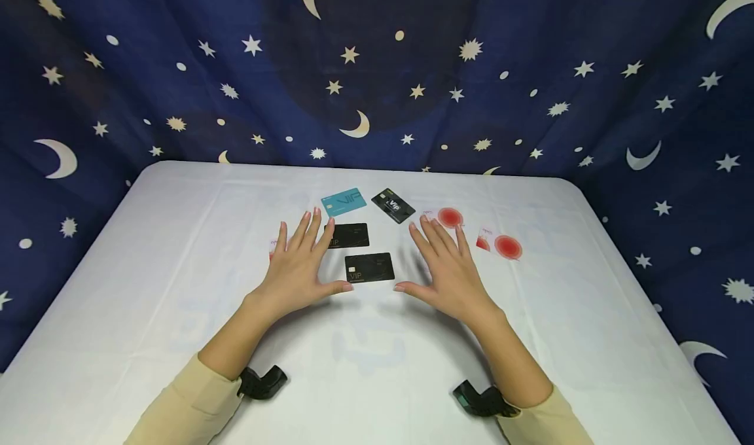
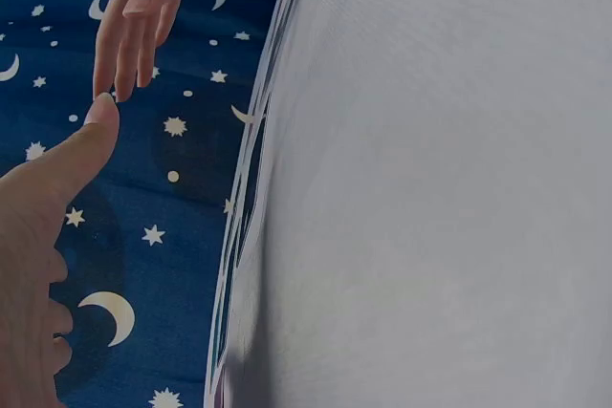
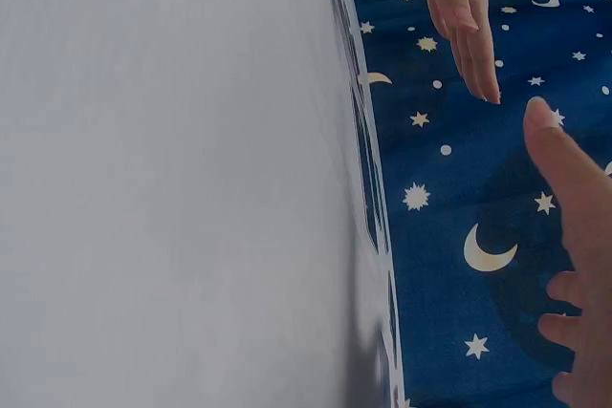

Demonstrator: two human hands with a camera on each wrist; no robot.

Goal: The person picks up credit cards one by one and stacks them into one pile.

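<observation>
Both hands hover over the white table, palms down with fingers straight, holding nothing. In the head view my left hand (image 1: 294, 271) overlaps the left end of a black VIP card (image 1: 352, 235). Between the two thumbs lies another black VIP card (image 1: 371, 267). My right hand (image 1: 452, 276) is to the right of it, its fingertips near a pale card with a red disc (image 1: 450, 217). Beyond the fingertips lie a light blue VIP card (image 1: 344, 201) and a slanted black VIP card (image 1: 393, 205). The wrist views show each thumb above the table's level.
Right of my right hand lies a second pale card with a red disc (image 1: 508, 247). A red-and-white piece (image 1: 272, 249) shows partly behind my left hand. The white-covered table (image 1: 147, 288) ends at a dark blue star-and-moon curtain (image 1: 377, 72). Black wrist devices (image 1: 262, 383) sit at both cuffs.
</observation>
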